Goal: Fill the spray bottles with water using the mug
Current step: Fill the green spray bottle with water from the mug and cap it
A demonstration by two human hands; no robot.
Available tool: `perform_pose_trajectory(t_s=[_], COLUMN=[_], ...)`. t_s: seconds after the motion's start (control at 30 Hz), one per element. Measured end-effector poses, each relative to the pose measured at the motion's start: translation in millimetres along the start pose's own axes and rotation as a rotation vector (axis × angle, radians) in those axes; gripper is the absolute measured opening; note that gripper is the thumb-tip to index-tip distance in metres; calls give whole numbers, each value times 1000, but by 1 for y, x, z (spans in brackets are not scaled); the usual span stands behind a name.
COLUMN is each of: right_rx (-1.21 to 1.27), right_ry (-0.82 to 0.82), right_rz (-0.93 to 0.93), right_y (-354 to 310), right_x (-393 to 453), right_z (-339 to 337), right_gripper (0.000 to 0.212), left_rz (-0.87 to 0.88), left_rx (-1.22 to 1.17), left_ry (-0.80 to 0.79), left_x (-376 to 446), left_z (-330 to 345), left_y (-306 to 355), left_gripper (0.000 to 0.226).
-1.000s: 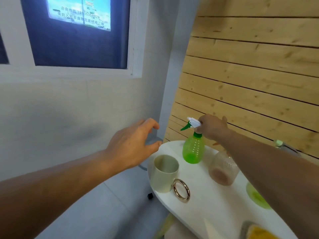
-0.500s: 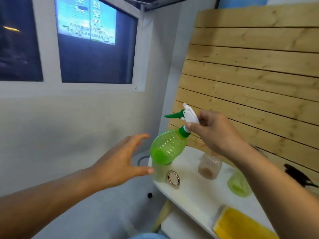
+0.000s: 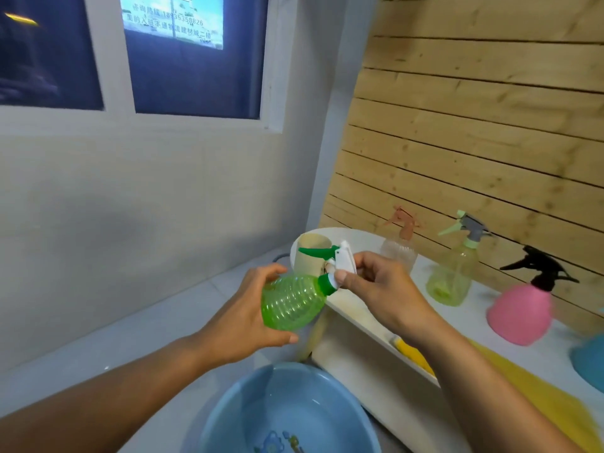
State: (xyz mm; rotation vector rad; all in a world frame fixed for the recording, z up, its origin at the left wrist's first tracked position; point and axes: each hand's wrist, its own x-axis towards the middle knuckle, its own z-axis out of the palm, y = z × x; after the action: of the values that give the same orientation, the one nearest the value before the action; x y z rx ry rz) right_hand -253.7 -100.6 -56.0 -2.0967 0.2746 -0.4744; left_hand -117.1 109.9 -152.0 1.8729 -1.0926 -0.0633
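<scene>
A green ribbed spray bottle point(image 3: 291, 302) is tilted in the air over the floor, left of the white table point(image 3: 359, 237). My left hand point(image 3: 242, 318) grips its body from below. My right hand point(image 3: 379, 289) pinches its white spray head with the green nozzle point(image 3: 340, 259). Behind the nozzle a cream mug point(image 3: 310, 256) stands on the table's left end. A blue basin point(image 3: 287, 410) holding water sits on the floor below my hands.
On the table stand a clear spray bottle with a pinkish head point(image 3: 400, 245), a yellow-green one point(image 3: 452, 276), a pink one with a black head point(image 3: 523, 305) and a blue object point(image 3: 591, 361) at the right edge. A yellow cloth point(image 3: 536, 390) lies near the table's front. Wooden slats back the table.
The green bottle came down and toward me. My left hand, which was open and reaching, now grips its body. The view dropped, showing the basin and more bottles.
</scene>
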Motion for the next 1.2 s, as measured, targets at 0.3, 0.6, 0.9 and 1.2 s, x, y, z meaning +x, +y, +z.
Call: perform_pose_trajectory(t_s=[0.3, 0.6, 0.9, 1.2], right_rx=[178, 373, 453, 419], right_ry=[-50, -101, 20, -84], right_rz=[70, 126, 379, 233], right_y=[19, 27, 32, 29], right_x=[5, 5, -4, -10], right_z=[-1, -15, -14, -26], right_gripper=[24, 33, 23, 24], left_rz=[-93, -447, -408, -575], left_rx=[-197, -851, -675, -848], left_ry=[15, 25, -144, -275], left_x=[1, 1, -8, -8], left_z=[8, 3, 13, 9], left_y=[0, 25, 26, 32], left_gripper=[83, 65, 110, 56])
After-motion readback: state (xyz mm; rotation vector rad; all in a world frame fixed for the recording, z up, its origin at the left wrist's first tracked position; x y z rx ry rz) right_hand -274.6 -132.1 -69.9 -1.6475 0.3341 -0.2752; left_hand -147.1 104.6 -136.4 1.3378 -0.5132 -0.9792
